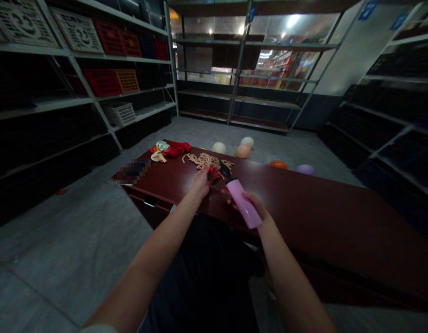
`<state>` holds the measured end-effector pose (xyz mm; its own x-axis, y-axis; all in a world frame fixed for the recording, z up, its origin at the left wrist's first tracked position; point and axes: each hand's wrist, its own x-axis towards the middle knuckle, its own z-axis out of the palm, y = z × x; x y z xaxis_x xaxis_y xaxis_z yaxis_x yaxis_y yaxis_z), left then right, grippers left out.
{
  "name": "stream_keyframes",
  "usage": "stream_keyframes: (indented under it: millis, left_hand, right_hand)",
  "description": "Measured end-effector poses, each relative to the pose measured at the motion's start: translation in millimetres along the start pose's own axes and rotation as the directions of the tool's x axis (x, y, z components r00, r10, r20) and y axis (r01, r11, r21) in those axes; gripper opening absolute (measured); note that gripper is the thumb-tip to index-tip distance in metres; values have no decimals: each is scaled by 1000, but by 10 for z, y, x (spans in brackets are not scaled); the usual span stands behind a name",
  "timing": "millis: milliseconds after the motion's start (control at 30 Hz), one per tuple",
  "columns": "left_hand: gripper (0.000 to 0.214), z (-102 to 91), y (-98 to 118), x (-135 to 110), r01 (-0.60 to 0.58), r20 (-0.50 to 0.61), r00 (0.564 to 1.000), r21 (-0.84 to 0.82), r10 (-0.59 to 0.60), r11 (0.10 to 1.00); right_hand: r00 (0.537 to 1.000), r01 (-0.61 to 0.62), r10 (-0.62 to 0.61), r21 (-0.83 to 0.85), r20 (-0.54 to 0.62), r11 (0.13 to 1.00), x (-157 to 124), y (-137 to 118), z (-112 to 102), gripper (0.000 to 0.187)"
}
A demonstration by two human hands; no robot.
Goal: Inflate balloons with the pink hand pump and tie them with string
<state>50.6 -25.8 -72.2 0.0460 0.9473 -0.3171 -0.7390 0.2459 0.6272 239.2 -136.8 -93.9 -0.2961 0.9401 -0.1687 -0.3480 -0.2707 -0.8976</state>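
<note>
A pink hand balloon pump [244, 204] with a black nozzle [226, 170] is gripped by my right hand [258, 204], whose fingers wrap under its barrel. The nozzle points up and to the left, away from me. Close to its tip, my left hand [202, 179] is closed on a small orange-red balloon [212, 169], limp and partly hidden by the fingers. I cannot tell whether the balloon touches the nozzle. Just beyond my left hand lies a loose heap of beige, string-like pieces [203, 159] on the dark red table [304, 203].
Red and pale deflated balloons [170, 149] are piled at the table's far left, near a blurred dark object [133, 171]. Inflated balloons, including an orange one [278, 164] and a purple one [305, 169], lie beyond the far edge. Shelves with crates [109, 82] stand left; more racks stand behind and right.
</note>
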Motion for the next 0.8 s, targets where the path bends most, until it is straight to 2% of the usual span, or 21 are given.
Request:
stream_keyframes:
  millis: [67, 133, 233, 533, 800]
  left_hand:
    - [15, 64, 221, 69, -36, -13, 999, -37, 36, 999]
    - [18, 131, 387, 103, -73, 18, 997, -39, 74, 997]
    - [17, 209, 481, 104, -100, 68, 993, 5, 99, 995]
    - [12, 331, 331, 77, -92, 155, 985, 104, 75, 990]
    - [11, 401, 246, -8, -113, 178, 980, 156, 85, 981]
  right_hand:
    - [998, -15, 15, 4, 63, 1000, -4, 4, -14, 54]
    - [995, -22, 23, -12, 98, 1000, -13, 4, -16, 53]
    - [994, -18, 24, -55, 107, 998, -29, -9, 9, 51]
    - [997, 5, 6, -149, 77, 989, -37, -64, 88, 56]
    - [992, 7, -11, 31, 125, 1000, -34, -52, 80, 57]
